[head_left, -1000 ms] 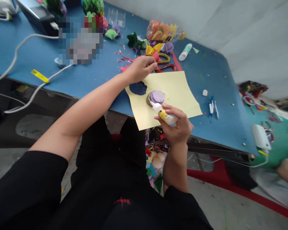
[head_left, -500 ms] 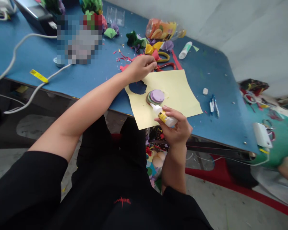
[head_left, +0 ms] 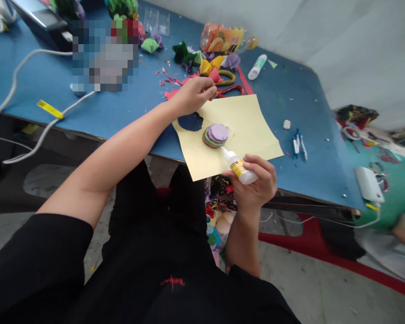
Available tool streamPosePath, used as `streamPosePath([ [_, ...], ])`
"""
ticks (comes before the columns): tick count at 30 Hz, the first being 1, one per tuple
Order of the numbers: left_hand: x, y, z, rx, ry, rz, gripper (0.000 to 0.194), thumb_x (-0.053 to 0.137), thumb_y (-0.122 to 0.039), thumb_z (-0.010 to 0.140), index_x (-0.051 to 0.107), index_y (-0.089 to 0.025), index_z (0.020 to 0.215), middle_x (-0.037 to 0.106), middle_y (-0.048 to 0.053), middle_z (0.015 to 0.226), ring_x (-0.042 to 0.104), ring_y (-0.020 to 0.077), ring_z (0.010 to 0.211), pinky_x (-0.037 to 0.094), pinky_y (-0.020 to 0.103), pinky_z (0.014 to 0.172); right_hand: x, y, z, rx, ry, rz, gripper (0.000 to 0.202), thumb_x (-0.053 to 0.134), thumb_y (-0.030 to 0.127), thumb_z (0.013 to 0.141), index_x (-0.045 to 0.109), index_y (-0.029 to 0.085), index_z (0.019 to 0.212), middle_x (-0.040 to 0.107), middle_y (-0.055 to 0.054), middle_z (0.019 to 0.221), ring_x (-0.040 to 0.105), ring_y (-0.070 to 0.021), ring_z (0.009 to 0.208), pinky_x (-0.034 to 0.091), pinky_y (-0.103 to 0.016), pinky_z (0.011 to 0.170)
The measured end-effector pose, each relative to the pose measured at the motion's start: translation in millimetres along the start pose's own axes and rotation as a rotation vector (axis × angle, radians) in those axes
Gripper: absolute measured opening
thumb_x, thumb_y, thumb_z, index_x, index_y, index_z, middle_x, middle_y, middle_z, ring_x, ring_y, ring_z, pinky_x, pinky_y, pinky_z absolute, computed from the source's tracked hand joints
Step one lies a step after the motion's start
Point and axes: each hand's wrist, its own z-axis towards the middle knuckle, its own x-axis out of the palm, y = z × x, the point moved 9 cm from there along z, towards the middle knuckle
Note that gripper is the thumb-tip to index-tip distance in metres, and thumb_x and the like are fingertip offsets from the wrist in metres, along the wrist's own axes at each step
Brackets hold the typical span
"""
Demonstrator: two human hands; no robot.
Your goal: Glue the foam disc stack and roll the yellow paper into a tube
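Pale-yellow paper (head_left: 253,130) bears a round, lilac-topped layered stack (head_left: 218,133); the right hand (head_left: 258,183) grips a white, yellow-labelled plastic bottle (head_left: 238,167), tilted seemingly for aiming. Whether the left hand (head_left: 196,93), fingers curled, holds anything is unclear.

No wording could be read with certainty. The red script (head_left: 173,282) on the black T-shirt (head_left: 138,267) was too stylised; the dark print on the glue bottle (head_left: 240,168) and the cable's yellow tag (head_left: 50,109) was too small.
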Motion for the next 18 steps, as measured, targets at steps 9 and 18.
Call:
streamPosePath([
  [9, -0.1, 5.3, 2.0, 0.038, -0.02, 0.007, 0.026, 0.049, -0.019, 0.085, 0.057, -0.026, 0.061, 0.065, 0.002, 0.07, 0.057, 0.0193, 0.066, 0.042, 0.035, 0.064, 14.1, 3.9, -10.5, 0.083, -0.018, -0.044, 0.043, 0.081, 0.016, 0.067, 0.058, 0.027, 0.101, 0.069, 0.0, 0.102, 0.068, -0.0178, 0.09, 0.06, -0.033, 0.076],
  [18, -1.1, -0.4, -1.0, 0.023, 0.013, 0.021, 0.024, 0.048, -0.018, 0.085, 0.058, -0.025, 0.064, 0.068, 0.002, 0.074, 0.058, 0.0169, 0.067, 0.044, 0.032, 0.066, -1.0, -4.8, -15.7, 0.194, -0.029, -0.176, 0.04, 0.08, 0.016, 0.066, 0.055, 0.024, 0.096, 0.068, -0.001, 0.099, 0.068, -0.0185, 0.09, 0.058, -0.033, 0.074],
])
